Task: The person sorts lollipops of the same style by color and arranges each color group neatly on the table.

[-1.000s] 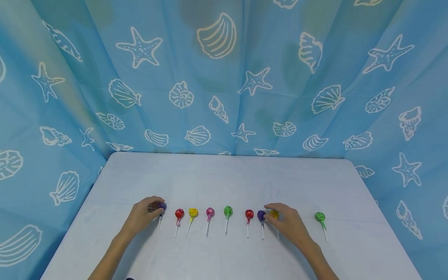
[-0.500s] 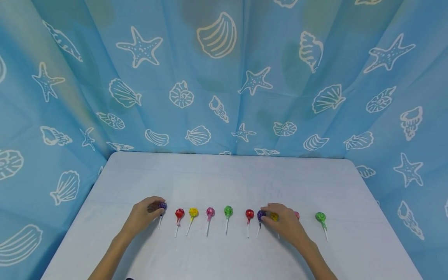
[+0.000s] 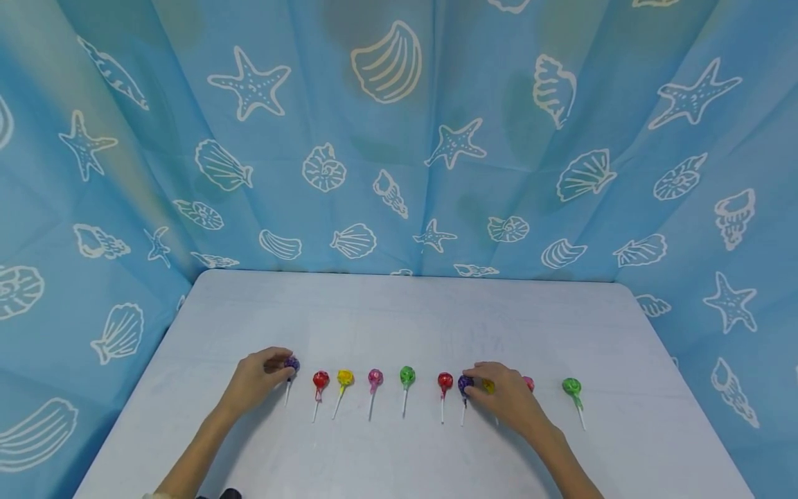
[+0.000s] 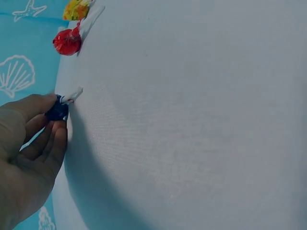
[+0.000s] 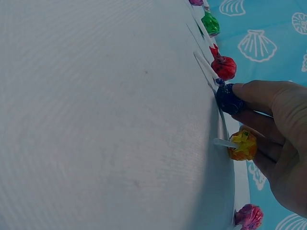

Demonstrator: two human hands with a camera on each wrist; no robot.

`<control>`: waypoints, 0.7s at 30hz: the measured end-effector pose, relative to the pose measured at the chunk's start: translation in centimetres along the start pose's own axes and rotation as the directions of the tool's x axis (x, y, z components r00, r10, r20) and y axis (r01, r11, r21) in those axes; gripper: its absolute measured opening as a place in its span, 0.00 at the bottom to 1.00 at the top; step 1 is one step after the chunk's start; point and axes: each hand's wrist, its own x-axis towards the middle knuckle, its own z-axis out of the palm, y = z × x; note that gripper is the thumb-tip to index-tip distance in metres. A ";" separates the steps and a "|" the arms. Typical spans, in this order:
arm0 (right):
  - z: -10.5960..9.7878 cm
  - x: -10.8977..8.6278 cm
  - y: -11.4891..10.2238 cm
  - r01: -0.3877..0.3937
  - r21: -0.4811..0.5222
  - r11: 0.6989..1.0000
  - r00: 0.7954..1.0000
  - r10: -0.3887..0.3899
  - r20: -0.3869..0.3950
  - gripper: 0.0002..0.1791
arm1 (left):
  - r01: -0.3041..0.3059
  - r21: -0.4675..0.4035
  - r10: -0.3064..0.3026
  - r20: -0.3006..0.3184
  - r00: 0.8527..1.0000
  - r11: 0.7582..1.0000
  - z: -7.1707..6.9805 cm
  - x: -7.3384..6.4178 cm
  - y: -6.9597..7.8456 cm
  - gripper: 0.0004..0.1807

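Observation:
At the left end of a row of lollipops, my left hand (image 3: 252,380) pinches the head of a purple lollipop (image 3: 291,363) between thumb and fingers. Its wrapper looks dark blue in the left wrist view, with the white stick pointing toward the table's near side. Farther right, my right hand (image 3: 508,391) grips a second purple lollipop (image 5: 229,99) by its head with thumb and forefinger. Close under the other fingers of that hand is a yellow lollipop (image 5: 243,145), partly covered in the head view. Just left of the right-hand purple one lies a red lollipop (image 3: 445,380).
Between the hands lie another red lollipop (image 3: 321,380), a yellow one (image 3: 346,378), a pink one (image 3: 375,376) and a green one (image 3: 407,375). Right of my right hand are a pink lollipop (image 5: 249,216) and a green one (image 3: 571,387). A shell-patterned curtain (image 3: 374,138) borders the white table (image 3: 399,319).
My right hand has shifted slightly left, taking hold of the purple lollipop and uncovering the pink one behind it. The purple stick has swung a little left. My left hand has barely moved.

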 end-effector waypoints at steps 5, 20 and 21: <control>-0.1 -0.1 0.0 0.013 0.014 1.000 1.000 -0.013 -0.012 0.17 | -0.012 -0.009 0.012 0.005 1.000 1.000 0.1 1.3 -0.8 0.15; -0.2 -0.1 -0.2 0.001 -0.005 1.000 1.000 -0.001 -0.010 0.17 | 0.079 -0.080 -0.075 0.047 0.996 0.994 0.3 6.9 -0.3 0.16; -0.2 -0.1 -0.2 0.003 -0.005 1.000 1.000 -0.003 -0.012 0.17 | 0.081 -0.085 -0.077 0.048 0.996 0.993 0.4 7.2 -0.2 0.16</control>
